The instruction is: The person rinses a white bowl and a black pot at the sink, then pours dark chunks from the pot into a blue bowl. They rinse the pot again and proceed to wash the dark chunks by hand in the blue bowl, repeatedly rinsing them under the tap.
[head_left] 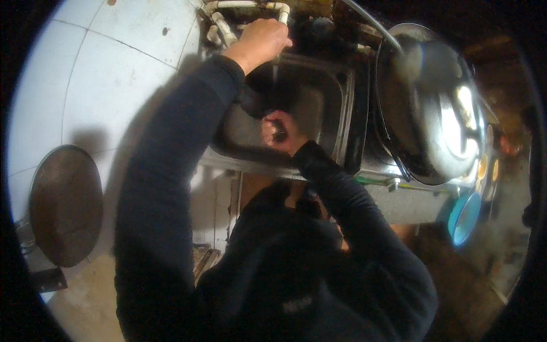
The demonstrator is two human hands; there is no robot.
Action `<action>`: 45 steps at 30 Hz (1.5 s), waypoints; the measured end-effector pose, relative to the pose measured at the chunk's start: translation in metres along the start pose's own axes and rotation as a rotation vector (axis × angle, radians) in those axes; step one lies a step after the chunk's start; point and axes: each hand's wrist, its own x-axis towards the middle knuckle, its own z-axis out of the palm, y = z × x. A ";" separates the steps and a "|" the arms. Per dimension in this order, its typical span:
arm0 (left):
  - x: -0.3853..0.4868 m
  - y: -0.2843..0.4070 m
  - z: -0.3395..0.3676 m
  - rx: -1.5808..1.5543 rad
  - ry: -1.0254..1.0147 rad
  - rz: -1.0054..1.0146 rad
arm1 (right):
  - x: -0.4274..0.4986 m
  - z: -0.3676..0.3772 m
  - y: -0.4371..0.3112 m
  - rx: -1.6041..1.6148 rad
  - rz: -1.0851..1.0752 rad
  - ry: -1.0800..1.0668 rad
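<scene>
My left hand [263,39] is closed at the water tap beside white plastic pipes [245,5]; my fingers hide most of the tap. Below that hand a thin stream of water [275,72] runs down into a metal sink [347,111]. Inside the sink, lower down, my right hand [282,130] has its fingers curled round a dark patch. Blur and shadow hide whether that patch is an object or a gap. Both forearms are in dark sleeves.
A large shiny metal pot or basin [431,102] with a wire handle stands right of the sink, a long rod or handle reaching over it. A blue plastic bowl [465,218] is at the lower right. White wall tiles [115,85] and a round dark panel [66,205] are at left.
</scene>
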 end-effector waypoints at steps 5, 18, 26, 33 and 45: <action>-0.001 0.002 0.003 -0.046 0.024 -0.026 | -0.021 -0.004 0.015 0.023 0.068 0.255; -0.004 0.005 0.002 -0.035 0.072 -0.061 | -0.018 -0.004 0.017 -0.038 0.082 0.199; -0.006 -0.001 0.005 -0.035 0.104 -0.097 | -0.017 -0.010 0.016 -0.432 0.002 0.268; -0.007 0.001 0.005 -0.100 0.151 -0.123 | 0.005 -0.035 0.012 -0.705 -0.340 -0.118; -0.002 -0.003 0.009 -0.156 0.117 -0.121 | -0.008 -0.028 -0.002 -0.591 -0.143 0.094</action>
